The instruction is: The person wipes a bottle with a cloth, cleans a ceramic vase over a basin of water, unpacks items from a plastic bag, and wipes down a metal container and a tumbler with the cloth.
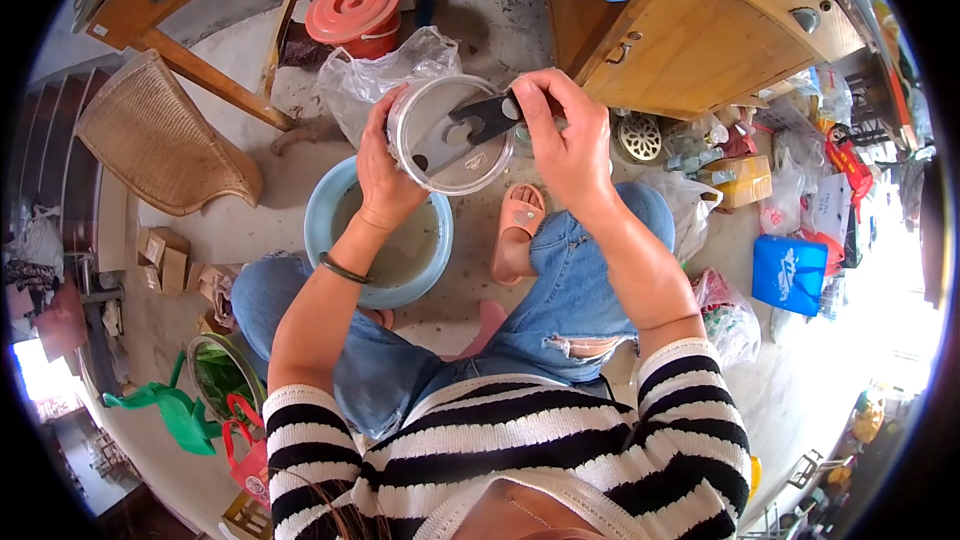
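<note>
My left hand [388,162] is wrapped round the left side of a round, clear-walled container [470,172], held up in front of me. Across its face lies a flat tool [447,145] with a black forked end. My right hand [566,130] grips the black end [490,118] of this tool at the container's upper right, thumb on top. Just below and left of the container, a light blue basin [318,230] of cloudy water stands on the floor. Behind the container is a crumpled clear plastic bag [385,75].
A red lidded bucket [355,15] stands at the back. At the left are a wicker seat [165,135] and a green plastic object [185,415]. Wooden cabinets [680,40] fill the upper right. Bags, bottles and a blue bag [789,275] lie at the right.
</note>
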The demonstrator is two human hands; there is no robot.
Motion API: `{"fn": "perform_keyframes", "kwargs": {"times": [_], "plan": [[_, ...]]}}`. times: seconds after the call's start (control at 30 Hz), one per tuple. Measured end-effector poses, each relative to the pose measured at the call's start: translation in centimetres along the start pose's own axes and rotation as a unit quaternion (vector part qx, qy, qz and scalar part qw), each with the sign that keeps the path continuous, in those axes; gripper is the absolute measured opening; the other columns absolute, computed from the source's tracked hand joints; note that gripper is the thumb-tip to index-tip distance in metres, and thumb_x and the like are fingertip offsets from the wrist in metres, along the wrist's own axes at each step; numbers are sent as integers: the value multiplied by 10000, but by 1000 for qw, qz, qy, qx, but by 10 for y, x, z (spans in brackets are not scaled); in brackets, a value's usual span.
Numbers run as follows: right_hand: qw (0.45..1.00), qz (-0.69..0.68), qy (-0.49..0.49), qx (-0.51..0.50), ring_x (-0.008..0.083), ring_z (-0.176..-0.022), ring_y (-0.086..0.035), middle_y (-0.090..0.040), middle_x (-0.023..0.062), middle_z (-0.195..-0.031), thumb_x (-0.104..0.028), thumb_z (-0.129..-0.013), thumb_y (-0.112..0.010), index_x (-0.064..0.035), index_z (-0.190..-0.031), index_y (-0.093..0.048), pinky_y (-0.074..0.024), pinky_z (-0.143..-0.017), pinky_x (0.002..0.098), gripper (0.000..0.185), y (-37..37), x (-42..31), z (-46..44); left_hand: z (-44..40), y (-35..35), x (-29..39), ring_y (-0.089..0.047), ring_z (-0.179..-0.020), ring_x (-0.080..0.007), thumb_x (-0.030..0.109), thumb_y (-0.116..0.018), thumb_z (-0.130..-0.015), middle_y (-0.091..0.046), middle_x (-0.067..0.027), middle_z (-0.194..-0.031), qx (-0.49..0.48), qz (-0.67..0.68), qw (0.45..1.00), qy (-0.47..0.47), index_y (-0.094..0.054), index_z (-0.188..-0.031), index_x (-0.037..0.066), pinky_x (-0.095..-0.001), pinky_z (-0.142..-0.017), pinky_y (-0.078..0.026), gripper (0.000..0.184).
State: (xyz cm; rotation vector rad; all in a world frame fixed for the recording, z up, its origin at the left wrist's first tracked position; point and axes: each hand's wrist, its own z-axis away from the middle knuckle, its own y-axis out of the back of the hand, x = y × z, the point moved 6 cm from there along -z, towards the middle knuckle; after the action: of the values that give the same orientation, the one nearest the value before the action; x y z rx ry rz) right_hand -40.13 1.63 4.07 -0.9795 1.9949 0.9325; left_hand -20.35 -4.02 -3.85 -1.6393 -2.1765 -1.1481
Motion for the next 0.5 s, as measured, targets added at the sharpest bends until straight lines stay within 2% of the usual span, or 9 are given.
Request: {"fn": "perform_keyframes", "kwargs": {"times": [0.1, 0.13, 0.37, 0.5], "plan": [[1000, -17, -9, -1, 171, -634, -599, -639, 95, -741, -123, -907, -661, -12, -913, -665, -481, -602, 286, 111, 0, -4, 0, -2, 3, 7, -578, -1163, -337, 216, -914, -577, -525, -167, -1356, -10, -6, 1000, -14, -349, -1370, 10, -400, -969, -475, 995], [1000, -23, -12, -1, 166, -636, -599, -638, 92, -743, -117, -901, -668, -11, -912, -665, -479, -600, 283, 106, 0, -5, 1, 0, 1, 1, -576, -1171, -327, 209, -911, -588, -520, -166, -1363, -8, 37, 999, 8, -348, -1372, 11, -394, -981, -473, 986], [989, -43, 138, -30, 155, -579, -597, -641, 81, -764, -76, -845, -729, 4, -879, -664, -472, -525, 263, 108, -5, -20, 5, 28, -22, -52, -571, -1193, -285, 180, -891, -637, -499, -163, -1391, -14, 267, 947, 177, -339, -1378, 16, -372, -1024, -464, 939], [989, -54, 133, -26, 160, -573, -601, -639, 86, -767, -83, -821, -751, 5, -873, -661, -472, -519, 268, 136, -3, -19, 4, 27, -22, -50, -579, -1183, -303, 202, -881, -652, -507, -171, -1386, -20, 239, 957, 163, -330, -1377, 18, -383, -1010, -471, 929]]}}
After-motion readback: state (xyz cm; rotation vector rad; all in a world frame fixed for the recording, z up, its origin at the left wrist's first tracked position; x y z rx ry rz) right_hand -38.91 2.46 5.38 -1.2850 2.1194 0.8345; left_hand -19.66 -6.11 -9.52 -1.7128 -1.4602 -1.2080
